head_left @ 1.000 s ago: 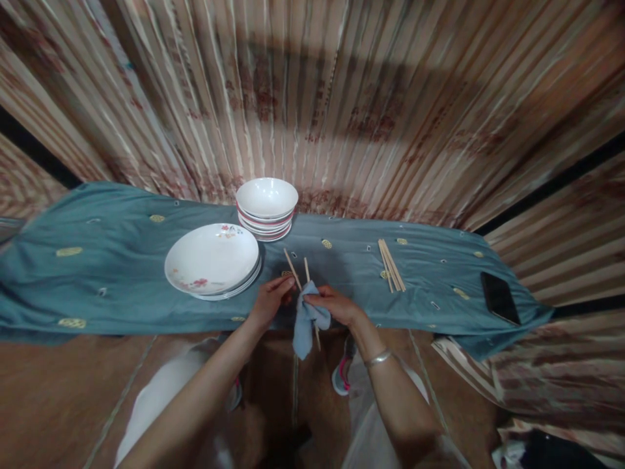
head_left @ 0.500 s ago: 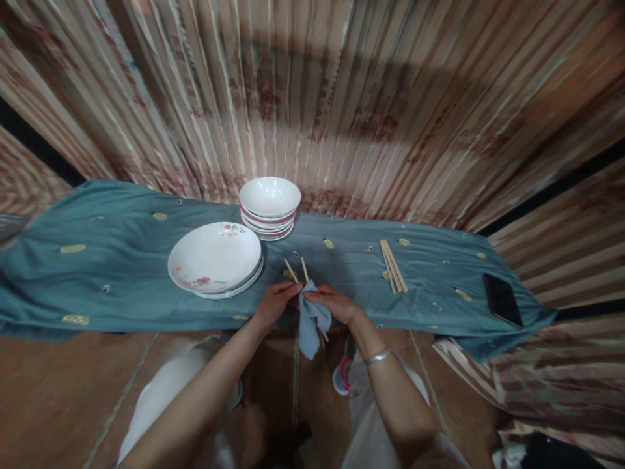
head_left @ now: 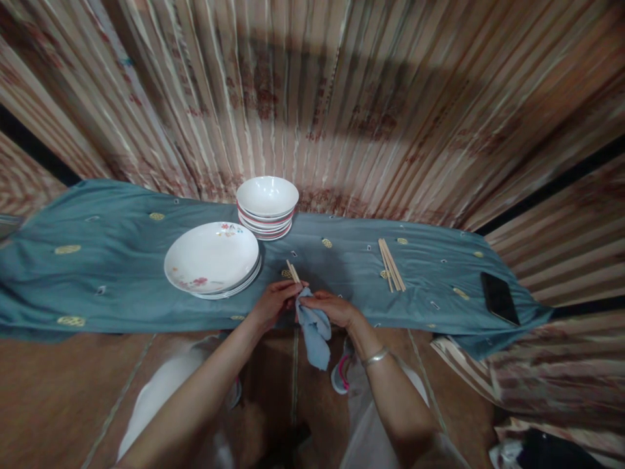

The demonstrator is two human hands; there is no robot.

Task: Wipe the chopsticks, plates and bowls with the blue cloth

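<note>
My left hand (head_left: 276,303) is closed around a pair of chopsticks (head_left: 293,271), whose tips stick out together beyond the fingers. A light blue cloth (head_left: 315,335) hangs from my right hand (head_left: 332,307), which pinches it against the chopsticks close to my left fingers. The cloth and fingers hide the chopsticks' lower part. Both hands are over the front edge of the table. Left of them lies a stack of white floral plates (head_left: 212,257). Behind the plates stands a stack of white bowls (head_left: 267,197) with red bands.
Several more chopsticks (head_left: 391,265) lie in a bundle on the green tablecloth (head_left: 122,260), right of my hands. A black phone (head_left: 499,298) rests near the table's right end. A striped curtain (head_left: 303,98) hangs behind the table.
The two chopsticks, spread apart before, are now side by side. The cloth hangs a little lower, and the chopstick ends that showed beneath it are out of sight.
</note>
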